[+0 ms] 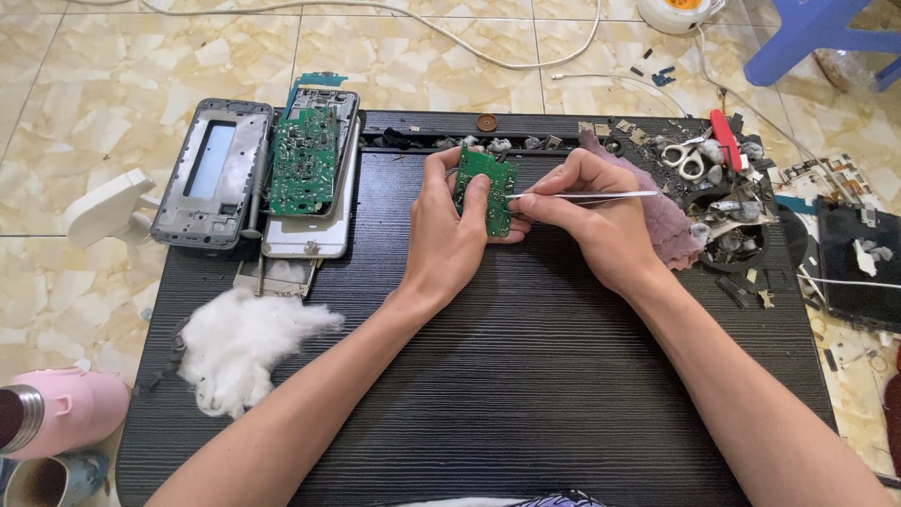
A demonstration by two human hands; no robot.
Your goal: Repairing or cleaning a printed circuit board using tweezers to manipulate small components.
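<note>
The black tabletop (pixel 526 376) carries the work. Above its upper middle the left hand (pixel 449 235) has its grip clamped on a small green board (pixel 487 191); the right hand (pixel 587 211) has its grip pinched on metal tweezers (pixel 582 196), tips at the board's right edge. A slip could gouge the board or jab the left fingers (pixel 469 202), since the hold is only at the edges. The board's long axis runs up-down, tilted slightly; the tweezers lie nearly level, pointing left

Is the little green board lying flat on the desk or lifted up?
Lifted: the left hand holds the green board tilted up off the black desk.
</note>
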